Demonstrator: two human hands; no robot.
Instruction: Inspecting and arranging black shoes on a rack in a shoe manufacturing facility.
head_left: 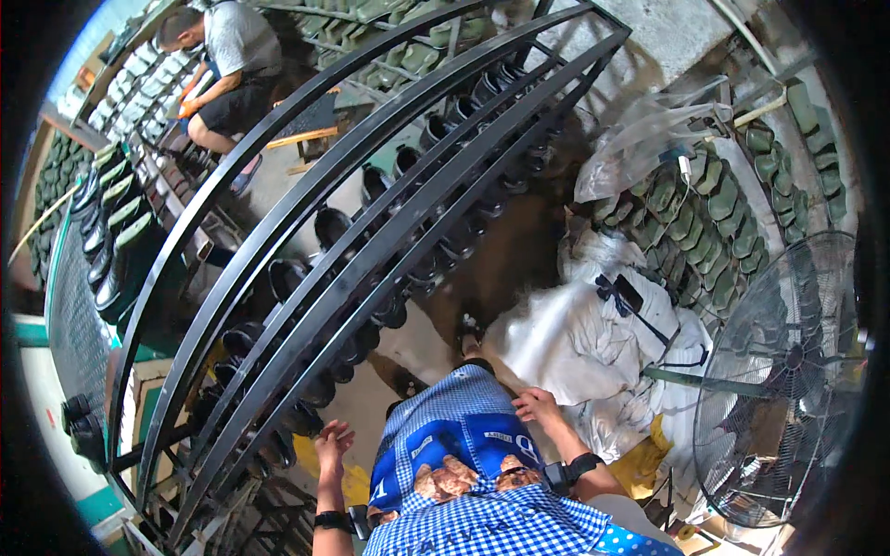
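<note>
Where the left and centre of the frame are crossed by a rack (431, 199) of smooth black bars, glossy, rounded black shoes (331, 226) are borne in rows. Left of bottom centre, the left hand (333, 445) is held half open, slightly curled, nothing grasped. Beside a blue checked cloth apron (445, 398), the right hand (538, 407) is loosely open, with no object seen in it. Crumpled white cloth (565, 334) is heaped right of centre, near a round, wire-guarded fan (790, 371).
</note>
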